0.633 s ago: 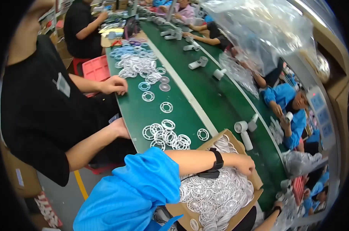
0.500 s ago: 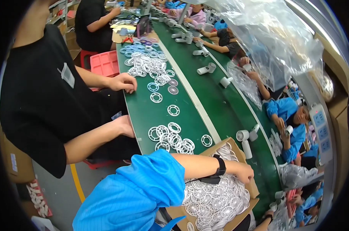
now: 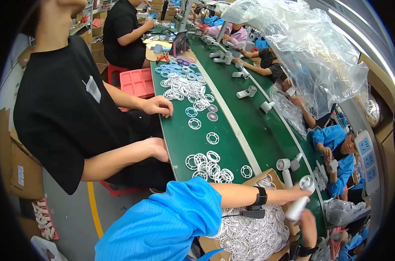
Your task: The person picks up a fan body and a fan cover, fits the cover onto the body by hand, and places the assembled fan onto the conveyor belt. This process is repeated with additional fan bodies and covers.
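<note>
Over the right edge of the cardboard box, both of my hands meet at a white handheld fan (image 3: 297, 209), tilted and partly smeared by motion. My left hand (image 3: 294, 193) closes on it near the round head; its arm, blue-sleeved with a black wrist strap, crosses above the box. Lower down, my right hand (image 3: 309, 222) has its fingers around the handle side. Below the hands, the open cardboard box (image 3: 207, 243) holds a heap of white spoked fan grilles (image 3: 245, 232). Another white fan (image 3: 287, 177) lies on the belt just beyond.
White rings (image 3: 212, 168) lie on the green table left of the box, with more white and blue rings farther up. A person in black (image 3: 54, 108) sits at left. Fan bodies (image 3: 247, 92) line the belt. Plastic sheeting (image 3: 310, 48) hangs at upper right; co-workers sit across.
My left hand has moved right, off the box edge. My right hand has come up from the lower edge, and the white fan is now between both hands. The view has shifted slightly.
</note>
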`<state>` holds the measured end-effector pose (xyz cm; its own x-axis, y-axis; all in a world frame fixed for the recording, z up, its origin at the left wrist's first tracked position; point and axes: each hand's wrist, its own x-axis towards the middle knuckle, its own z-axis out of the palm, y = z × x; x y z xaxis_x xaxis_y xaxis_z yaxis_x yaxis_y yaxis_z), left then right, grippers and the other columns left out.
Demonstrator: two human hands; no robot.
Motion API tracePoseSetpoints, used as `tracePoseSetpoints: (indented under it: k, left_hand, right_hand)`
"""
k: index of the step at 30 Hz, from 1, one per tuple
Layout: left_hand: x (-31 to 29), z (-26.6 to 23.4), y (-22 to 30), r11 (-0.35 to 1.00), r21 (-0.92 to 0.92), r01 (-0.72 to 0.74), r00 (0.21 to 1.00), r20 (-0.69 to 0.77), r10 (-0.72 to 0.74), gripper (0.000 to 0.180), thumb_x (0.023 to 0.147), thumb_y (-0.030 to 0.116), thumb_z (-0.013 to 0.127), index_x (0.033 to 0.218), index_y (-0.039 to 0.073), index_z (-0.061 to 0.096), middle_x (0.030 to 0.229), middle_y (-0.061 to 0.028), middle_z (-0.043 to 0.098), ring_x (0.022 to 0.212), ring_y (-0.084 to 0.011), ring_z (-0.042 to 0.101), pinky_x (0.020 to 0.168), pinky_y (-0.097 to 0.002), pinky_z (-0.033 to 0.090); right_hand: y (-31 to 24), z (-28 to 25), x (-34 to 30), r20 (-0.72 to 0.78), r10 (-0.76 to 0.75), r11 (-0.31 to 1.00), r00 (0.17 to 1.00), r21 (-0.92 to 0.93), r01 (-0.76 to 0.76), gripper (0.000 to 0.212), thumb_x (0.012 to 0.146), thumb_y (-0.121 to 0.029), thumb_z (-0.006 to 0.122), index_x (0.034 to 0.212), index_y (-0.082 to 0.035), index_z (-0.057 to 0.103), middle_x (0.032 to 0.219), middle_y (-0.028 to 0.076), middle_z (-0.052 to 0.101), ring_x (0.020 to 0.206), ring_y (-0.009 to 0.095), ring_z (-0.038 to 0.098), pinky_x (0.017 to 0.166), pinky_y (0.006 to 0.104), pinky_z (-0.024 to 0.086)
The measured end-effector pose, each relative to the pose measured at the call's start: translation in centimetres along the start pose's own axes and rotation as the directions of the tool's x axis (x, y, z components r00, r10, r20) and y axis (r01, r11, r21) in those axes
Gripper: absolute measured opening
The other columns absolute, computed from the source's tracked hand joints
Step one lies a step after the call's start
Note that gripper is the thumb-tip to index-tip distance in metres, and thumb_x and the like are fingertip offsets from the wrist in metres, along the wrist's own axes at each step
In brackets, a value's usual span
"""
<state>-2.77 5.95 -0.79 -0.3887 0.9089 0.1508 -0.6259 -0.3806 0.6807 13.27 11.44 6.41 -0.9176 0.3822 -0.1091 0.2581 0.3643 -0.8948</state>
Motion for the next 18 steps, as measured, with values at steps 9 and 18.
tracePoseSetpoints:
  k: [9,18]
  left_hand:
    - [-0.4,-2.6,0.7,0.998,0.060,-0.015,0.988,-0.150,0.023,0.064,0.084,0.017,0.063,0.134,0.024,0.024,0.081,-0.0055,0.055,0.056,-0.0143,0.057,0.042,-0.0281,0.048]
    - [-0.8,-2.9,3.2,0.985,0.058,0.165,0.977,-0.146,-0.155,0.093,0.086,0.013,0.060,0.144,0.037,-0.009,0.090,-0.0122,0.059,0.066,-0.0234,0.063,0.048,-0.0396,0.052]
  right_hand:
    - [3.7,10.4,-1.4,0.312,-0.449,0.288,0.837,-0.836,0.466,0.021,0.079,-0.017,0.067,0.096,-0.005,0.065,0.107,0.016,0.059,0.102,0.035,0.053,0.089,0.0389,0.042]
    - [2.5,6.9,0.6,0.037,-0.227,0.966,0.973,-0.117,0.230,0.017,0.083,-0.008,0.062,0.098,-0.001,0.062,0.089,0.003,0.062,0.081,0.014,0.058,0.077,0.0271,0.046]
